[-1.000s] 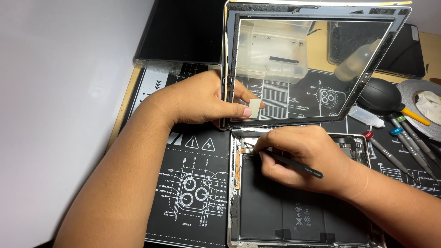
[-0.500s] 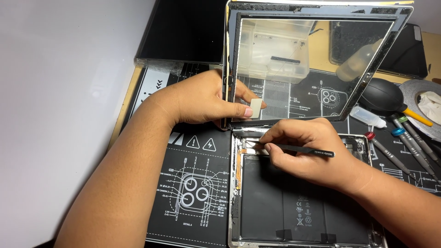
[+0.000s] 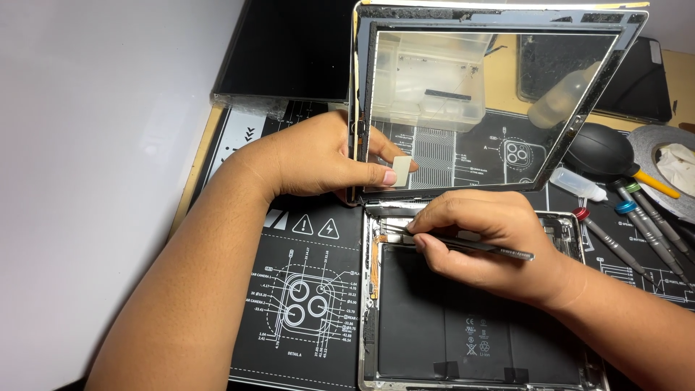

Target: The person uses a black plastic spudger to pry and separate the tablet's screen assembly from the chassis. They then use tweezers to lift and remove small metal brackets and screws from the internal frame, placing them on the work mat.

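Left hand (image 3: 318, 156) at centre left of the frame, grip closed on the lower left edge of the glass front panel (image 3: 478, 101), thumb pressed over its face beside a small pale tab (image 3: 402, 171). Panel held tilted up on its lower edge, filling the upper middle and upper right of the frame, see-through, with black adhesive residue along the border.

Right hand (image 3: 481, 242) just below the panel's lower edge, centre right, grip pinched narrow around slim metal tweezers (image 3: 463, 245). Tweezer tips pointing left, resting at the upper left corner of the opened tablet body (image 3: 373, 318), near small connectors and a copper-coloured flex strip (image 3: 375, 279) along the left wall. Whether the tips hold anything cannot be told. Large black battery (image 3: 449, 326) filling the tablet body, lower middle of the frame.

All resting on a black repair mat (image 3: 289, 289) with white line drawings, spread over the desk. Seen through the glass: a clear plastic parts box (image 3: 427, 80). At right: a black rubber air blower (image 3: 597, 152), a small clear squeeze bottle (image 3: 575, 185), a row of screwdrivers (image 3: 637, 224) with red, blue and green collars, a roll of tape (image 3: 662, 141). Dark flat screen panel (image 3: 289, 51) lying at upper left.
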